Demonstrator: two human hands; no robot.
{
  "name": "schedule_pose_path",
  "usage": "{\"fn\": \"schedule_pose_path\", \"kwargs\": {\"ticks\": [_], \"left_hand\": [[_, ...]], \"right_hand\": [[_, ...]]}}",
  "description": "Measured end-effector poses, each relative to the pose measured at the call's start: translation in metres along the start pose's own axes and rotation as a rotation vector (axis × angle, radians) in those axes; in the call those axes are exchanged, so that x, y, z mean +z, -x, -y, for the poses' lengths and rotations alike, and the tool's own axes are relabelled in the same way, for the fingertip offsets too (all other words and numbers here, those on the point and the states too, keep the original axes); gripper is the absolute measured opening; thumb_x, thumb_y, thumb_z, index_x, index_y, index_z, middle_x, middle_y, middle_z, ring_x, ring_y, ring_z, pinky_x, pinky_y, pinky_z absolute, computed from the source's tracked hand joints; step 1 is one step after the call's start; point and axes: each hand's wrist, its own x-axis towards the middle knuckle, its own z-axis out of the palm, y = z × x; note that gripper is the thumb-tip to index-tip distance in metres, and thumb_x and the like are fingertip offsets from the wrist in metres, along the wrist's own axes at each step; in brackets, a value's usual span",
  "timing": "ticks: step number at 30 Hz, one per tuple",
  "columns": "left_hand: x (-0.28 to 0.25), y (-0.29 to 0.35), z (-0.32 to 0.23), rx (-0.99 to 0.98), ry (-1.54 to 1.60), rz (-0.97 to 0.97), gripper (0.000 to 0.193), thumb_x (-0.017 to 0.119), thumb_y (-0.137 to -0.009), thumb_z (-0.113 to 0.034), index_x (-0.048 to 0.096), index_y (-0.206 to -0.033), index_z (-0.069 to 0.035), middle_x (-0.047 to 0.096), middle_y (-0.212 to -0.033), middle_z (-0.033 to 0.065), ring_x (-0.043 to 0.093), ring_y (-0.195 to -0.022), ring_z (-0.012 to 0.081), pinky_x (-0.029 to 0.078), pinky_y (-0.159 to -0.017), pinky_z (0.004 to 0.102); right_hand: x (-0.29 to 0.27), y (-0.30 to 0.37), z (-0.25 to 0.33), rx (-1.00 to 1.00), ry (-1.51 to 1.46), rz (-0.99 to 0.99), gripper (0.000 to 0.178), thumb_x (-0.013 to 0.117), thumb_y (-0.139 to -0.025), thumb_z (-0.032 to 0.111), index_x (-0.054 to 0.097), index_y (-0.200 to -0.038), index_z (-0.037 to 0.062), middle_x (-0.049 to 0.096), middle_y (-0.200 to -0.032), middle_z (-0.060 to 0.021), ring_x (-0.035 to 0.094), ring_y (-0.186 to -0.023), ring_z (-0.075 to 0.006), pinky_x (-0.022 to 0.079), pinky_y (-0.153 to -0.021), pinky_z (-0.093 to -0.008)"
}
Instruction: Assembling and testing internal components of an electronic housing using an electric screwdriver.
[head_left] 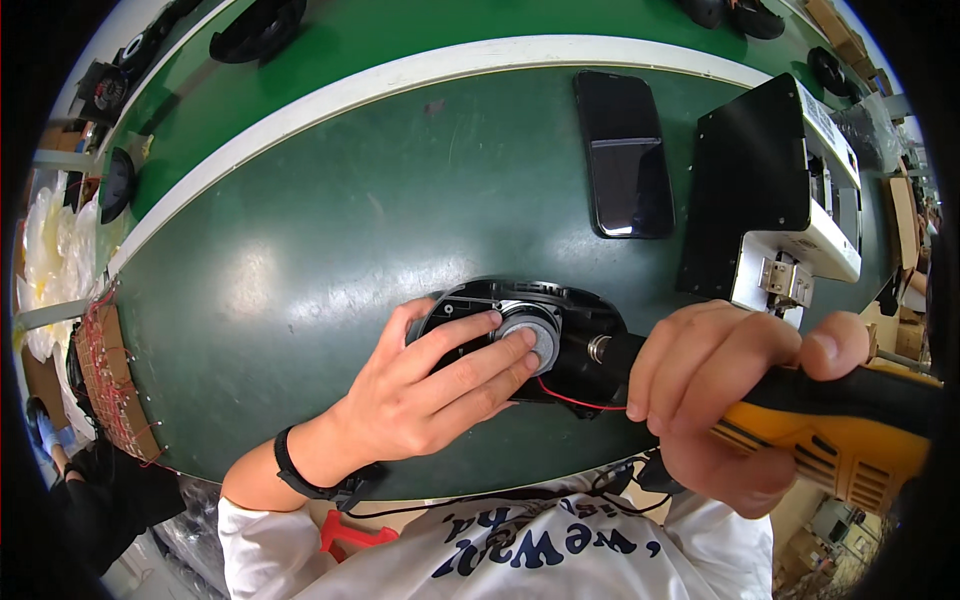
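A round speaker (pixel 541 338) with a grey magnet back sits in a black plastic housing (pixel 590 302) near the table's front edge. My left hand (pixel 425 390) steadies both, its fingers pressed on the speaker and its thumb at the housing's left rim. My right hand (pixel 715 380) is closed around a yellow and black power screwdriver (pixel 820 430). The tool lies nearly level, and its metal nose points left at the housing's right side. Whether its tip touches a screw is hidden. A red wire (pixel 580 402) runs from the speaker toward my right fingers.
A black smartphone (pixel 630 160) lies farther back. Right of it stands a black and white metal device (pixel 755 180). Beyond a white rail (pixel 400 77), several black parts lie on a green surface (pixel 420 25). At left, a cardboard box (pixel 118 385) has red wires over it.
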Motion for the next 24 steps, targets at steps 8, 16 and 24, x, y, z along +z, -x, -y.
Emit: {"fn": "schedule_pose_path", "kwargs": {"ticks": [8, 16, 24], "left_hand": [[0.0012, -0.0032, -0.0005, 0.013, 0.001, 0.001, 0.047, 0.082, -0.068, -0.025, 0.073, -0.110, -0.007, 0.068, -0.117, 0.0047, 0.065, -0.102, 0.0264, 0.046, -0.081, 0.0437], [0.0013, -0.0010, -0.0001, 0.028, -0.020, 0.005, 0.046, 0.081, -0.068, -0.025, 0.074, -0.110, -0.009, 0.068, -0.118, 0.0048, 0.065, -0.102, 0.0265, 0.046, -0.082, 0.0450], [0.0030, -0.0014, -0.0024, -0.037, -0.043, 0.000, 0.031, 0.072, -0.077, -0.016, 0.074, -0.108, -0.014, 0.067, -0.120, -0.0001, 0.062, -0.106, 0.0207, 0.045, -0.085, 0.0422]], "right_hand": [[0.0035, -0.0017, -0.0031, -0.130, -0.025, -0.081, 0.062, 0.066, -0.095, 0.040, 0.031, -0.136, 0.0108, 0.057, -0.065, -0.0042, 0.054, -0.048, -0.0165, 0.050, -0.043, -0.0284], [0.0069, 0.0000, -0.0031, -0.132, -0.002, -0.103, 0.061, 0.067, -0.094, 0.040, 0.031, -0.134, 0.0111, 0.057, -0.064, -0.0037, 0.054, -0.048, -0.0157, 0.050, -0.041, -0.0274], [0.0055, -0.0016, -0.0073, -0.167, -0.001, -0.100, 0.060, 0.067, -0.094, 0.040, 0.032, -0.133, 0.0108, 0.057, -0.064, -0.0037, 0.054, -0.047, -0.0149, 0.050, -0.040, -0.0264]]}}
